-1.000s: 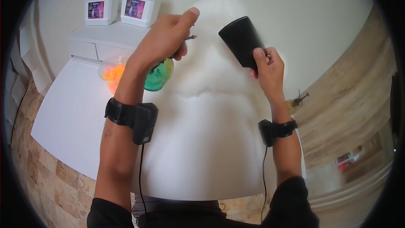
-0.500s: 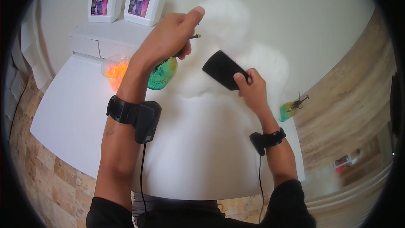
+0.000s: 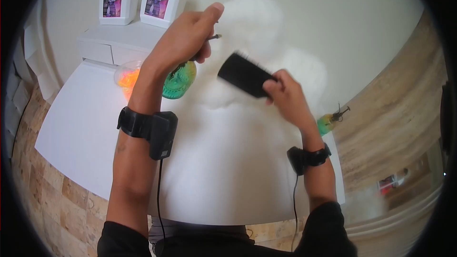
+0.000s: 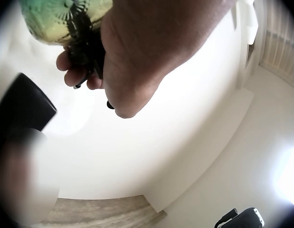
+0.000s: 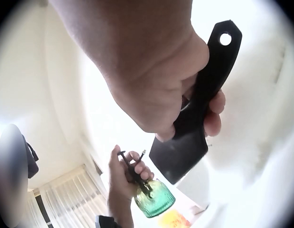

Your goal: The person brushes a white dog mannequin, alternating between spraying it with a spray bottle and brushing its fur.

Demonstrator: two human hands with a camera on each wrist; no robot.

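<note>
White tabletop spreads widest in my head view, a pale fluffy mass at its far side. Before that mass I see the black brush, bristles facing away, gripped by the right hand; whether it touches, I cannot tell. To its left, the left hand clasps the green-yellow spray bottle near its top.

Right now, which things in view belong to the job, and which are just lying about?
In use, it seems:
brush, in the right hand
spray bottle, in the left hand
white fluffy thing near the brush

Apparently lying about:
two white jugs
clear cup
second spray bottle
</note>
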